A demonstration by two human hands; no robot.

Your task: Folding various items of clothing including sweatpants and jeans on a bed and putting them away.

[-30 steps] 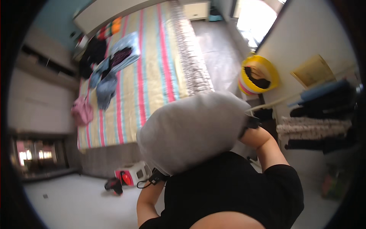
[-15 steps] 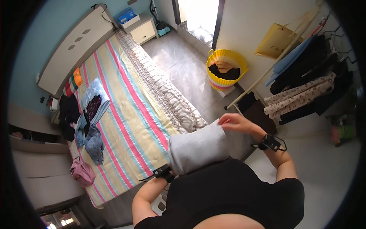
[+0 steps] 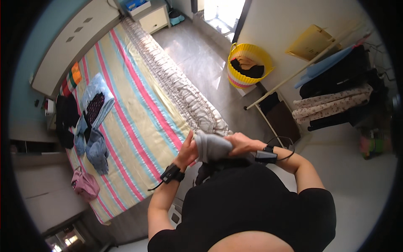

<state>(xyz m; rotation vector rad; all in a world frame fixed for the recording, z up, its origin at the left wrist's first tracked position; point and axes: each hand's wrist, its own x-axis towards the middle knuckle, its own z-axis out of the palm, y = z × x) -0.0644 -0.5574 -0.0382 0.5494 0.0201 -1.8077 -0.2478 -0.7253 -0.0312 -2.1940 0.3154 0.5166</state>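
Note:
In front of my black shirt I hold a grey piece of folded cloth (image 3: 213, 147), bunched into a thick, short roll; which garment it is does not show. My left hand (image 3: 187, 152) grips its left end, the thumb side pointing up. At the other end my right hand (image 3: 242, 144) is closed over the cloth. Some dark fabric (image 3: 204, 173) shows just beneath the roll, partly hidden by my body. Both wrists carry black strapped devices with cables.
On the left, the striped bed (image 3: 130, 109) bears blue denim clothes (image 3: 97, 151), dark garments (image 3: 67, 119) and a pink bag (image 3: 85, 185). A yellow basket (image 3: 266, 69) with clothes stands beyond, beside a clothes rack (image 3: 289, 85) hung with garments. A white nightstand (image 3: 153, 21) stands by the headboard.
The grey cloth was a wide flat panel and is now gathered into a smaller roll. My right hand moved left and down onto it; my left hand rose into view beside it.

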